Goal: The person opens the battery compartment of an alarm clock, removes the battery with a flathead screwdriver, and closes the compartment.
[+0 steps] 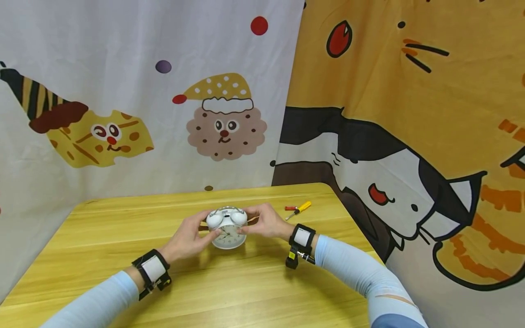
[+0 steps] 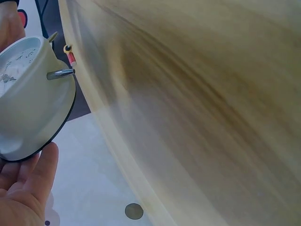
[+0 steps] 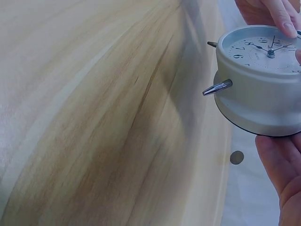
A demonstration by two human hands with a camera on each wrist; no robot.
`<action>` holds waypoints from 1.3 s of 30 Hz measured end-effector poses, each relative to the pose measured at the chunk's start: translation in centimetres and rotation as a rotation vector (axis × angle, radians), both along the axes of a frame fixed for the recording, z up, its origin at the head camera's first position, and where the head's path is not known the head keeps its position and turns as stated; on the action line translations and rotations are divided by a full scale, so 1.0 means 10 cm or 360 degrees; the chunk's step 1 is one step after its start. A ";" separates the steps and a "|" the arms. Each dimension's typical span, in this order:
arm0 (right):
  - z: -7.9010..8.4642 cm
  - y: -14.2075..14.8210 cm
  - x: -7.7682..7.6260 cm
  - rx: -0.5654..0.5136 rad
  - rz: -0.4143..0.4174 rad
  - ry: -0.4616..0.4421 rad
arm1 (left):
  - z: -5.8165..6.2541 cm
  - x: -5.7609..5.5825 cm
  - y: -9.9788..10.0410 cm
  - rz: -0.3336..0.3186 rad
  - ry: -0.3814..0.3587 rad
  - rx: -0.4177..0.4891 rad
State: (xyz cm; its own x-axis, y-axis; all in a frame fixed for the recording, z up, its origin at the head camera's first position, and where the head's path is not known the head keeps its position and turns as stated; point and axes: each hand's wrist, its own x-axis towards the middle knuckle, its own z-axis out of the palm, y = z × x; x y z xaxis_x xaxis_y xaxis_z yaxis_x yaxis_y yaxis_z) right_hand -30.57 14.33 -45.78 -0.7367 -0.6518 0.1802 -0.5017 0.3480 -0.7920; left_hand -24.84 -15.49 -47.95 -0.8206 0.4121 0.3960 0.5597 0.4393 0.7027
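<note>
A white twin-bell alarm clock (image 1: pixel 229 240) is held in both hands over the middle of the table, its dial facing up toward the head camera. My left hand (image 1: pixel 190 236) grips its left side, thumb on the front rim and fingers behind. On the opposite side my right hand (image 1: pixel 265 222) holds it the same way, the thumb at the dial's edge. Two short metal legs (image 3: pixel 218 87) stick out from the clock's underside in the right wrist view. Fingers of the left hand (image 2: pixel 35 188) lie against the clock's back in the left wrist view.
A screwdriver with a yellow handle (image 1: pixel 304 207) lies on the wooden table (image 1: pixel 254 291) to the right of the clock. Beside it is a small red piece (image 1: pixel 290 208). Cartoon-printed curtains (image 1: pixel 135 177) hang behind the table and along its right side.
</note>
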 end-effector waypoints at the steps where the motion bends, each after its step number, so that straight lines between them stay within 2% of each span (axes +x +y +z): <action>1: 0.00 0.00 0.01 -0.0004 -0.0006 -0.0013 | 0.00 0.00 0.00 0.0006 -0.0019 0.0007; 13: 0.00 -0.01 0.01 -0.0031 -0.0055 -0.0065 | 0.00 -0.01 0.01 0.0072 -0.0153 0.0054; 22: -0.03 -0.03 0.00 -0.0033 -0.0103 -0.0083 | 0.00 -0.02 0.02 0.0095 -0.0144 0.0070; 31: -0.08 -0.06 0.01 -0.0035 -0.0162 -0.0073 | -0.01 -0.03 0.02 0.0154 -0.0118 0.0027; 35: -0.09 -0.07 0.01 -0.0045 -0.0185 -0.0114 | -0.01 -0.03 0.02 0.0186 -0.0146 0.0026; 39: -0.10 -0.08 0.01 -0.0071 -0.0193 -0.0160 | -0.02 -0.03 0.02 0.0206 -0.0226 0.0033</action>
